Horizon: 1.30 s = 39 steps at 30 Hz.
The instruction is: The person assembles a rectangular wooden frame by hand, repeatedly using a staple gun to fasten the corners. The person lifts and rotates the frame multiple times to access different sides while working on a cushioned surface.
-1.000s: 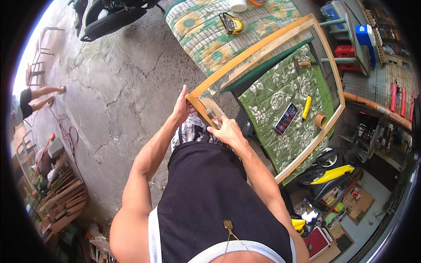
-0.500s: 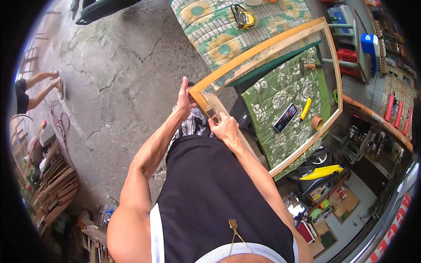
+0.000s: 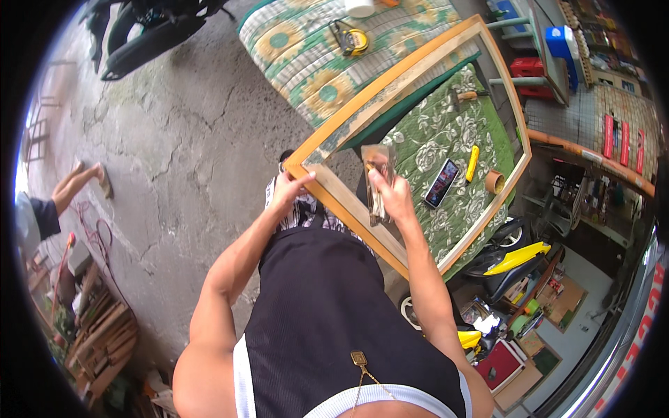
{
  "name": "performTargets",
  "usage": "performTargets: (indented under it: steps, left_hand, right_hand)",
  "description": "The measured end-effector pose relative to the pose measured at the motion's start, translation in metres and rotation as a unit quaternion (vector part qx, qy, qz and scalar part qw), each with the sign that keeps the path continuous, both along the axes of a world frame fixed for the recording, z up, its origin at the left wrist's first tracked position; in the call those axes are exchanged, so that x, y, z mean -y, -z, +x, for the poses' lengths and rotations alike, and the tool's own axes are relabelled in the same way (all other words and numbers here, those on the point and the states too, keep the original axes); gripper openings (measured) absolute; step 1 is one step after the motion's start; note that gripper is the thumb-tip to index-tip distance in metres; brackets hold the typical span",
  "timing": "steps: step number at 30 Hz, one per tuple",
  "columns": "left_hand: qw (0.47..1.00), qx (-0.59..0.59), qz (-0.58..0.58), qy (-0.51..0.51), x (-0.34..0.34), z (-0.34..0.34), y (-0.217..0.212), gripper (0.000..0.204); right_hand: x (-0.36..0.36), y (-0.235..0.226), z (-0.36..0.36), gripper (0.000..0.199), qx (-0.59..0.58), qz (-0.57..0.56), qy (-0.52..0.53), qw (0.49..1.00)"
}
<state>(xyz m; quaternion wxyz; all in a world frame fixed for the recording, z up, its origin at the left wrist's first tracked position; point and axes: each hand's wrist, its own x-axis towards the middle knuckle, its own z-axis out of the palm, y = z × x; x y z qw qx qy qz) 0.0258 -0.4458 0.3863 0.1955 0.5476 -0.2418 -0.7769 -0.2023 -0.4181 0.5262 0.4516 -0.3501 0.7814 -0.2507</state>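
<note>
A large wooden frame (image 3: pixel 348 221) with orange-brown outer edges and a paler inner strip stands tilted in front of me. My left hand (image 3: pixel 287 191) grips its near left corner, thumb over the top. My right hand (image 3: pixel 396 195) is closed round a flat scraper (image 3: pixel 377 155) with a wide metal blade, held above the frame's opening, apart from the wood. Part of the scraper is hidden by my fingers. Beyond, through the opening, a phone (image 3: pixel 442 184), a yellow utility knife (image 3: pixel 473 164), a roll of tape (image 3: pixel 495 182) and a hammer (image 3: pixel 470 95) lie on a green flowered cloth (image 3: pixel 435 132).
A sunflower-patterned padded cloth (image 3: pixel 279 43) holds a yellow tape measure (image 3: pixel 350 38) and a white cup (image 3: pixel 359 8). At left are a person's legs (image 3: pixel 70 184), a hose and stacked wood (image 3: pixel 104 334). A yellow-black motorbike (image 3: pixel 516 259) stands at right, a dark vehicle part (image 3: pixel 150 42) at far left.
My right hand has lifted the scraper from the frame's near corner and moved it right, over the opening. The left hand now wraps the corner with its thumb. The view has shifted slightly.
</note>
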Motion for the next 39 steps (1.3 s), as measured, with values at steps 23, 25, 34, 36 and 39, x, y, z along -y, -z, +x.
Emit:
performTargets:
  steps: [23, 25, 34, 36, 39]
  left_hand:
    - [0.996, 0.053, -0.040, 0.052, -0.003, 0.011, 0.004, 0.037]
    - [0.996, 0.057, -0.051, 0.048, -0.001, 0.026, 0.007, 0.039]
    - [0.952, 0.237, -0.189, -0.034, 0.090, 0.050, 0.012, 0.062]
    - [0.931, 0.248, -0.265, -0.027, 0.129, 0.025, -0.004, 0.065]
    - [0.888, 0.224, -0.402, 0.008, 0.201, 0.000, 0.017, 0.072]
  right_hand:
    - [0.239, 0.083, 0.016, 0.033, 0.046, -0.270, 0.107, 0.956]
    - [0.177, 0.059, -0.004, 0.031, 0.082, -0.276, 0.135, 0.948]
    - [-0.131, 0.097, -0.127, 0.070, -0.352, -0.050, 0.351, 0.866]
    - [-0.153, 0.100, -0.135, 0.093, -0.338, 0.001, 0.385, 0.859]
    - [-0.142, 0.107, -0.140, 0.108, -0.337, 0.005, 0.299, 0.893]
